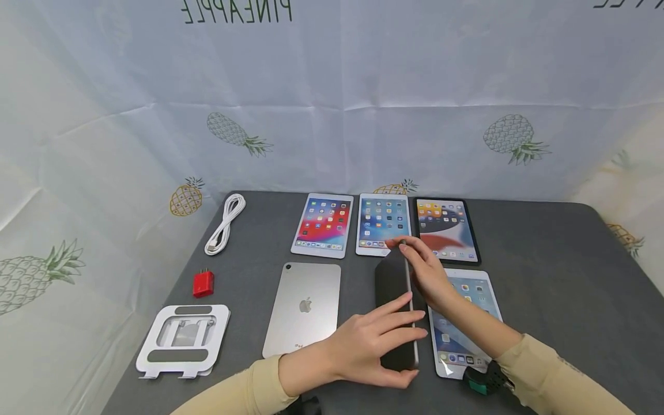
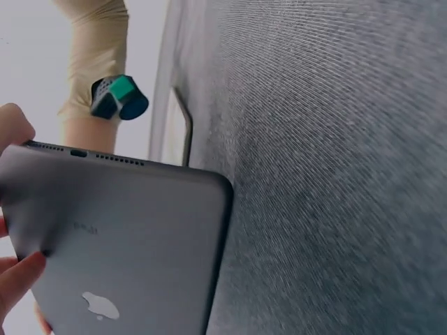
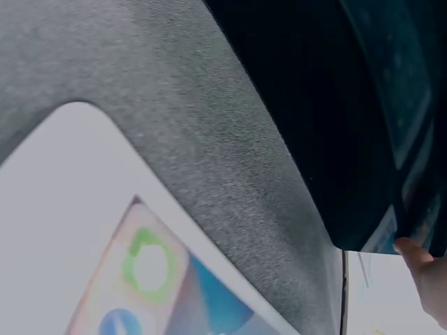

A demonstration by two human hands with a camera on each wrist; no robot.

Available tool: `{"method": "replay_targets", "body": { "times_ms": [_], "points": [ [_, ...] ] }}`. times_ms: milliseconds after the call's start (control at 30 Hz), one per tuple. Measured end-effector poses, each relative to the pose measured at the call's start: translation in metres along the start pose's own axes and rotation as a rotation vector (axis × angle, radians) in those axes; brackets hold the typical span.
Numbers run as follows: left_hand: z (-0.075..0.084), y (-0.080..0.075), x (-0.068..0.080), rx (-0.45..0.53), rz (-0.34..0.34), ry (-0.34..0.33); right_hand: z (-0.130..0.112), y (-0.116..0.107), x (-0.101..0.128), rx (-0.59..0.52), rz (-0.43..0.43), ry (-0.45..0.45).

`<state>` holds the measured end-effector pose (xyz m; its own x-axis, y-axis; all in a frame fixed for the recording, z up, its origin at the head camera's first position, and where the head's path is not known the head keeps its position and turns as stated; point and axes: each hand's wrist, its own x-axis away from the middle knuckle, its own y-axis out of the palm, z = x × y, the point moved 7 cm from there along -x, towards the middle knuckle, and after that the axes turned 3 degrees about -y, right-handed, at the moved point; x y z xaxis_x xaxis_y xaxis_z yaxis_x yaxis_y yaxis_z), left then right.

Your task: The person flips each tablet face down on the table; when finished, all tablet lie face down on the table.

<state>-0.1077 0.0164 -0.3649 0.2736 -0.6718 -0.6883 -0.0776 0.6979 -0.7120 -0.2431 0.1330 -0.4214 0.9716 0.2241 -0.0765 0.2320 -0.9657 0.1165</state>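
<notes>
A dark grey tablet point(image 1: 394, 305) stands tilted up on its long edge in the middle of the table. My left hand point(image 1: 363, 346) grips its near end, the thumb at the near corner and the fingers spread over the upper edge. At the far end, my right hand point(image 1: 427, 271) pinches the tablet's top corner. In the left wrist view the tablet's back point(image 2: 133, 230) shows a logo, with fingertips pressed on it. The right wrist view catches its dark screen side point(image 3: 314, 125). Beside it lies a white tablet point(image 1: 461, 323), screen lit, partly under my right forearm.
Three lit tablets line the back: one white point(image 1: 323, 225), another white point(image 1: 384, 222), and a black-framed one point(image 1: 448, 229). A silver tablet point(image 1: 303, 305) lies face down to the left. Farther left are a white cable point(image 1: 225, 223), a red charger point(image 1: 203, 283) and a white folding stand point(image 1: 184, 340).
</notes>
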Motion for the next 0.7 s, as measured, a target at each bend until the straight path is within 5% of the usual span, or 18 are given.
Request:
{"method": "replay_targets", "body": {
  "times_ms": [700],
  "points": [
    [0.008, 0.025, -0.012, -0.051, -0.157, 0.006, 0.006, -0.02, 0.014, 0.003, 0.072, -0.112]
  ]
}}
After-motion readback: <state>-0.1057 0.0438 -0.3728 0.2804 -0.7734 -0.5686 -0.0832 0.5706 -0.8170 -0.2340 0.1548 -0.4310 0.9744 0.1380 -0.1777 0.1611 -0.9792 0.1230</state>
